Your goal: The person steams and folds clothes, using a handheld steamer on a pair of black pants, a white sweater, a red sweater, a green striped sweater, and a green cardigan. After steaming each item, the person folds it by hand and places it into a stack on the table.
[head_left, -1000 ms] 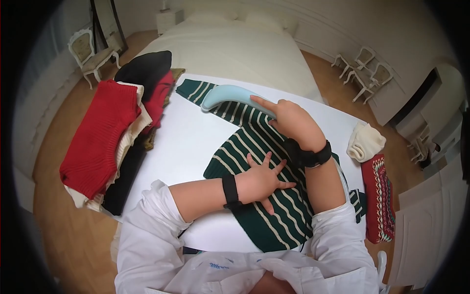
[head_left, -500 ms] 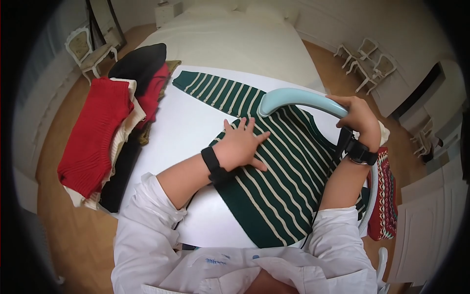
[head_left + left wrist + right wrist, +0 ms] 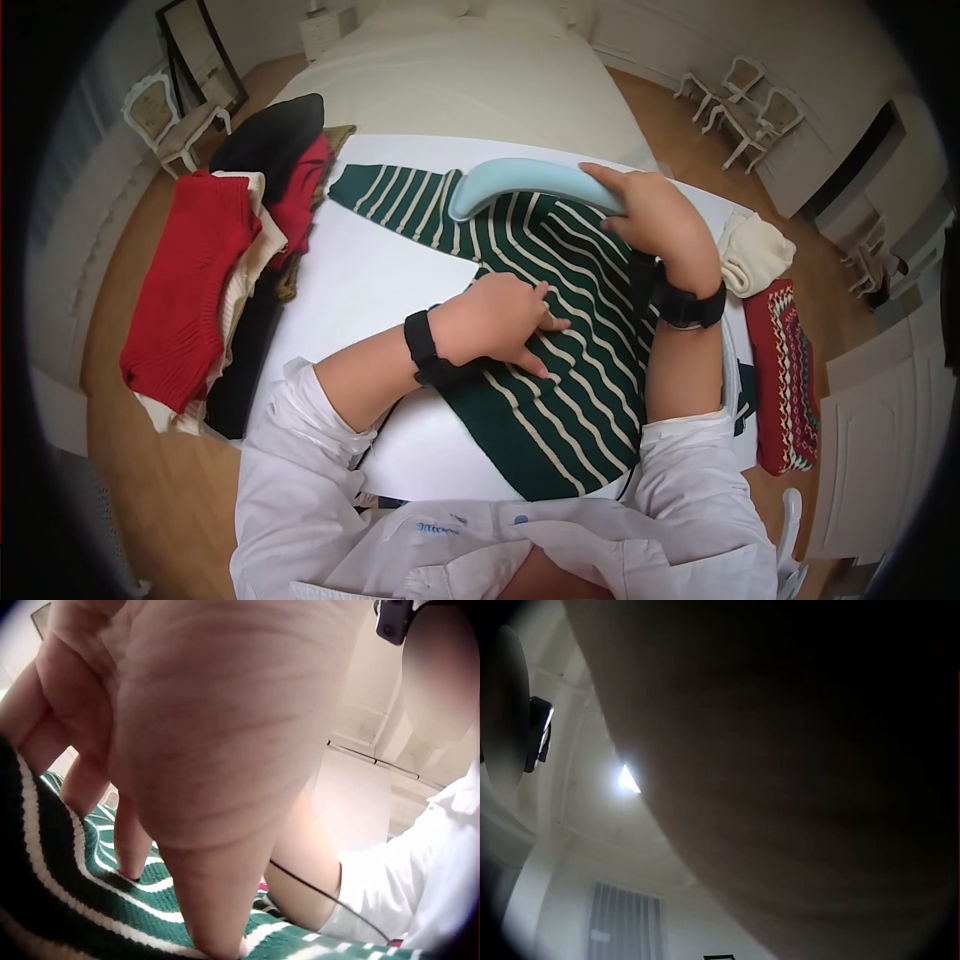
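A green sweater point(image 3: 575, 415) with cream stripes lies on a white board point(image 3: 350, 260), one sleeve stretched out to the upper left. My right hand point(image 3: 660, 225) grips the end of a light blue curved garment steamer point(image 3: 530, 178), whose broad left end overlaps the sweater near the base of that sleeve. A pale hose shows beside my right forearm. My left hand point(image 3: 490, 320) rests on the middle of the sweater, fingertips down and thumb apart. The left wrist view shows the fingers point(image 3: 131, 840) touching the knit, which ripples around them. In the right wrist view, skin fills most of the frame.
Stacked clothes stand along the board's left edge, a folded red sweater point(image 3: 185, 290) in front and a black garment point(image 3: 270, 135) behind. At the right edge lie a cream folded knit point(image 3: 760, 255) and a patterned red knit point(image 3: 785, 380). Beyond the board stretches a bed point(image 3: 460, 80).
The steamer went right across the sweater, then came back left with my right hand. My left hand shifted toward the upper left, then slightly back, and its spread fingers have drawn in.
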Tool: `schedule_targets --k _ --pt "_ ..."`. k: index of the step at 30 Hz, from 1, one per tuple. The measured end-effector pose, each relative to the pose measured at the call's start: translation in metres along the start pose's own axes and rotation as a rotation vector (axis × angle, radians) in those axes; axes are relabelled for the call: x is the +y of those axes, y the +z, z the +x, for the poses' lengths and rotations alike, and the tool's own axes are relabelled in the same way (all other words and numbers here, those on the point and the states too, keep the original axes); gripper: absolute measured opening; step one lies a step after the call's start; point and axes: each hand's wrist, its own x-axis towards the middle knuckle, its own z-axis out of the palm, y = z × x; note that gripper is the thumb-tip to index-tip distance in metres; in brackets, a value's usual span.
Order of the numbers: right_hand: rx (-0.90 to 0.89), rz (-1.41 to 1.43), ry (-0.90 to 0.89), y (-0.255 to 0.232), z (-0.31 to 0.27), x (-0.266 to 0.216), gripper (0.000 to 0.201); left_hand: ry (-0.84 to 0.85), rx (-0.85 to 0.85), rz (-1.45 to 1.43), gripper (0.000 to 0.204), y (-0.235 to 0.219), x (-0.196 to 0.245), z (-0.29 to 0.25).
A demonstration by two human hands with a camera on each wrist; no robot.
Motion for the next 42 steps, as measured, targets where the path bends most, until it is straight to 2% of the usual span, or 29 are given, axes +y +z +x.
schedule_targets --k 3,5,7,9,10,11,13,14,15,16,17,19,21,22,23,25,26,30,35,37,40,42 --pt "0.002 -0.041 -0.005 0.012 0.007 -0.036 0.067 0.083 -0.008 -0.036 0.069 0.004 0.010 -0.001" --pt "0.015 -0.047 -0.020 0.013 0.007 -0.046 0.061 0.165 -0.049 0.007 0.069 0.002 0.019 -0.002" --pt "-0.011 0.040 -0.023 0.008 0.009 -0.047 0.054 0.215 0.013 0.070 0.069 0.011 0.022 -0.005" --pt "-0.049 0.078 -0.024 -0.012 0.004 -0.044 0.056 0.160 0.137 0.089 0.070 0.016 0.023 -0.005" --pt "-0.087 0.121 -0.029 -0.020 0.000 -0.040 0.058 0.023 0.026 -0.059 0.070 -0.004 0.027 -0.002" --pt "-0.084 0.119 -0.025 -0.020 -0.005 -0.032 0.058 0.028 0.027 -0.056 0.070 -0.003 0.025 0.003" --pt "-0.014 0.120 -0.096 -0.016 -0.017 -0.019 0.062 -0.228 0.209 -0.005 0.066 0.002 0.020 0.009" --pt "-0.012 0.114 -0.086 -0.016 -0.025 -0.015 0.062 -0.245 0.154 -0.085 0.063 -0.003 0.021 0.007" --pt "-0.076 0.092 -0.004 -0.017 -0.033 -0.012 0.065 -0.233 0.156 -0.089 0.063 0.009 0.018 0.006" --pt "-0.143 0.070 0.081 -0.018 -0.043 -0.010 0.067 -0.216 0.209 0.020 0.063 0.030 0.015 0.006" --pt "-0.148 0.061 0.092 -0.024 -0.053 -0.010 0.067 -0.198 0.264 0.127 0.064 0.038 0.016 0.005" --pt "-0.182 0.035 0.150 -0.044 -0.078 -0.015 0.071 -0.171 0.204 0.105 0.062 0.044 0.020 0.007" --pt "-0.234 0.033 0.213 -0.066 -0.104 -0.016 0.069 0.009 0.178 0.082 0.056 0.044 0.017 0.009" --pt "-0.201 0.013 0.196 -0.074 -0.120 -0.013 0.069 0.078 0.153 0.058 0.051 0.045 0.016 0.012" --pt "-0.169 -0.007 0.172 -0.081 -0.136 -0.011 0.069 0.076 0.155 0.051 0.051 0.046 0.019 0.014" --pt "-0.178 -0.142 0.241 -0.097 -0.163 -0.013 0.069 0.316 0.048 -0.034 0.049 0.046 0.025 0.017" --pt "-0.182 -0.197 0.301 -0.103 -0.171 -0.020 0.069 0.335 0.029 -0.058 0.047 0.044 0.030 0.017" --pt "-0.082 -0.266 0.238 -0.106 -0.185 -0.036 0.073 0.384 0.024 -0.083 0.044 0.047 0.031 0.013" --pt "-0.136 -0.350 0.142 -0.090 -0.151 -0.048 0.071 0.367 0.024 -0.060 0.045 0.047 0.033 0.010" --pt "-0.120 -0.238 0.026 -0.077 -0.128 -0.049 0.070 0.366 0.005 -0.039 0.046 0.045 0.034 0.010" --pt "-0.136 -0.180 -0.001 -0.055 -0.087 -0.057 0.073 0.347 -0.030 0.039 0.048 0.036 0.037 0.008" --pt "-0.141 -0.168 -0.035 -0.035 -0.057 -0.064 0.073 0.297 -0.120 0.009 0.048 0.029 0.038 0.007"
